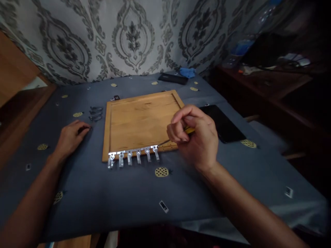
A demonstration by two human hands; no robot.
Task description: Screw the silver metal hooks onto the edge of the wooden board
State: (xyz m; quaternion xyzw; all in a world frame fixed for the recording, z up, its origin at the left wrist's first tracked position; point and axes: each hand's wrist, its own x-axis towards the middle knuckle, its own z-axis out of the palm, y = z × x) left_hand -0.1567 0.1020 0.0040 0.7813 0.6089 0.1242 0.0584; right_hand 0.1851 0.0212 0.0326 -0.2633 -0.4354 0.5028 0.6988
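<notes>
A framed wooden board [144, 120] lies flat on the blue-grey tablecloth. Along its near edge runs a metal rail of hooks [138, 153], the hooks hanging over the edge towards me. My right hand [195, 134], above the board's right side, is closed around a screwdriver [189, 130] with a yellow handle. Its thin shaft slants down to the left, its tip at the rail's right end; contact is hard to tell. My left hand [71, 137] rests on the cloth left of the board, thumb and fingertips pinched together; whatever they hold is too small to name. Several loose dark hooks [95, 113] lie just beyond it.
A black tablet-like slab [222, 123] lies right of the board. At the back are a dark oblong case [173, 79] and a blue cloth [187, 72]. A patterned curtain [133, 38] hangs behind; a dark wooden cabinet [258, 82] stands at the right.
</notes>
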